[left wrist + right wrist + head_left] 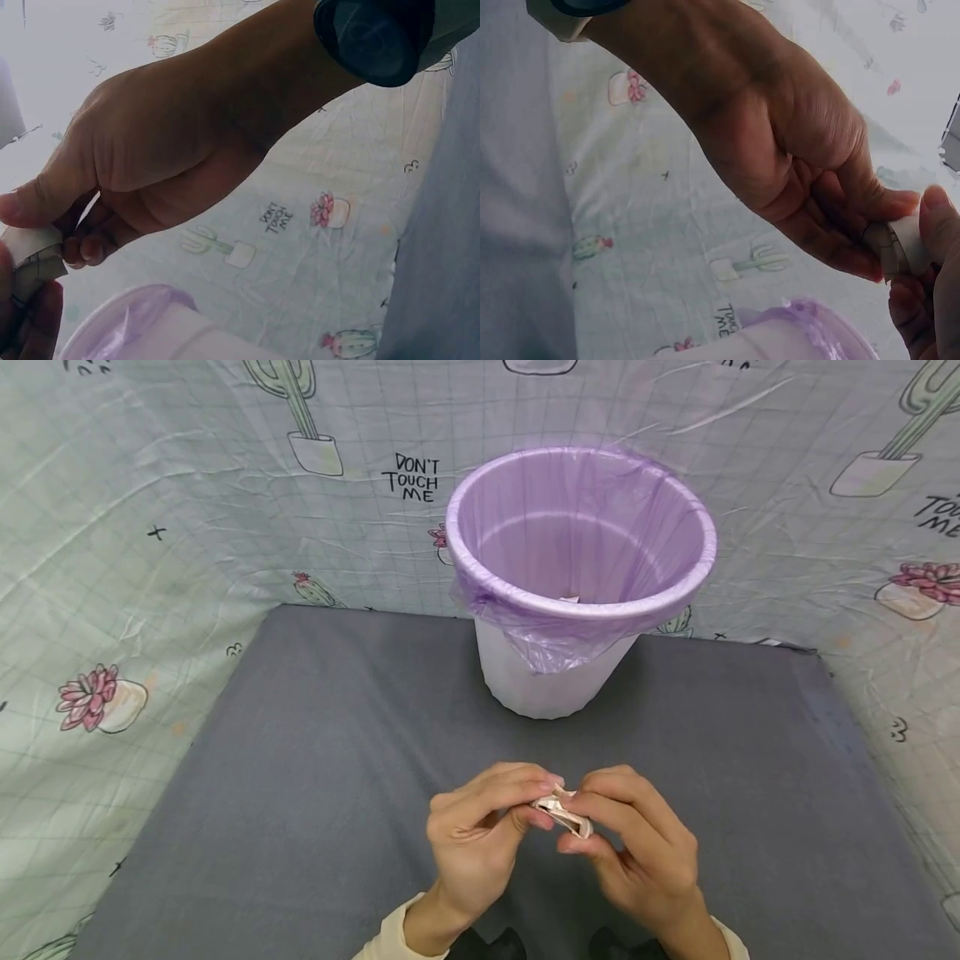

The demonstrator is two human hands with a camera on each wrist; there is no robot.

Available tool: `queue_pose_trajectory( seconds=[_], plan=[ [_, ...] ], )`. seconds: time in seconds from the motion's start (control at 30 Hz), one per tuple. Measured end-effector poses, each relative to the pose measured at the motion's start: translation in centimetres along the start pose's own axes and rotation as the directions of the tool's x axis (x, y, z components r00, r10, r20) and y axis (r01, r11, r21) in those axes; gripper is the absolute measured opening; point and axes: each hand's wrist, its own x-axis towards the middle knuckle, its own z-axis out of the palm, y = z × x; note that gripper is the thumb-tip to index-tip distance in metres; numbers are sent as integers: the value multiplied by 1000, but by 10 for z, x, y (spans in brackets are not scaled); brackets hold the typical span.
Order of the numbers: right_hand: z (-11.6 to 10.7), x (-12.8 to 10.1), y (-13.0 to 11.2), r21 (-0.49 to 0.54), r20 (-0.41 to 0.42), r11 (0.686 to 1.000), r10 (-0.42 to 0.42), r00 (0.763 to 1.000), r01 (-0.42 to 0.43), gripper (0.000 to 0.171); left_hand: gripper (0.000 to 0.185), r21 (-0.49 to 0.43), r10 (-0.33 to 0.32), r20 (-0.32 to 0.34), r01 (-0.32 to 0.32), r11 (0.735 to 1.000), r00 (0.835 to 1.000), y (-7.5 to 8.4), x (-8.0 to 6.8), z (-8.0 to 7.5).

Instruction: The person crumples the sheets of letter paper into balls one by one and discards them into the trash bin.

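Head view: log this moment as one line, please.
left hand: pinches folded paper | right hand: pinches same paper | lined bin: upright behind hands | mat: grey

- We see a white bin [551, 681] standing upright toward the far edge of the grey mat [300, 777], roughly centred.
- We note a purple liner bag [577, 539] inside it, folded over the rim and hanging crumpled down the front.
- We spot a small pale scrap [570, 599] low inside the bag, too small to identify.
- We see a pale green checked cloth [150, 568] rising behind and beside the mat, printed with potted cacti, pink flowers and the words "DON'T TOUCH ME" [409, 477].
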Motion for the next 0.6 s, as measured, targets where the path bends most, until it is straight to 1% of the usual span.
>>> queue_pose_trajectory(
  seconds=[0.1, 0.17, 0.2, 0.27, 0.3, 0.37, 0.4, 0.43, 0.47, 0.5, 0.53, 0.6],
  plan=[
    [1, -2, 1, -41, 31, 999, 34, 999, -32, 33, 19, -14, -83, -10, 83, 996, 997, -1, -4, -2],
    [1, -6, 3, -74, 61, 995, 72, 996, -67, 34, 20, -15, -152, -7, 152, 988, 988, -4, -5, -4],
    [1, -9, 5, -87, 76, 992, 102, 992, -95, 35, 20, -16, -195, 1, 195, 981, 981, -5, -5, -6],
    [0, -14, 8, -23, 98, 984, 177, 979, -176, 35, 19, -12, -272, 29, 272, 962, 962, -7, -4, -11],
    [-1, -17, 10, 33, 106, 975, 217, 970, -222, 34, 19, -9, -307, 49, 307, 952, 951, -8, -3, -13],
    [-3, -21, 14, 171, 117, 939, 280, 953, -297, 32, 17, 15, -360, 89, 360, 933, 929, -9, -1, -16],
    [-4, -23, 15, 244, 124, 913, 304, 944, -326, 31, 17, 27, -371, 105, 370, 929, 923, -10, 0, -18],
    [-5, -25, 17, 311, 130, 887, 316, 940, -341, 30, 17, 35, -372, 119, 370, 928, 921, -10, 0, -18],
    [-6, -26, 19, 342, 137, 873, 319, 938, -347, 30, 18, 36, -374, 130, 373, 927, 918, -10, 1, -18],
    [-7, -27, 21, 360, 146, 865, 319, 937, -350, 30, 18, 38, -372, 138, 370, 928, 918, -10, 1, -18],
    [-8, -27, 22, 367, 153, 864, 310, 938, -345, 29, 17, 36, -368, 144, 366, 930, 919, -10, 2, -18],
    [-10, -27, 24, 351, 157, 877, 291, 944, -328, 29, 16, 17, -362, 157, 364, 931, 919, -11, 2, -17]
  ],
)
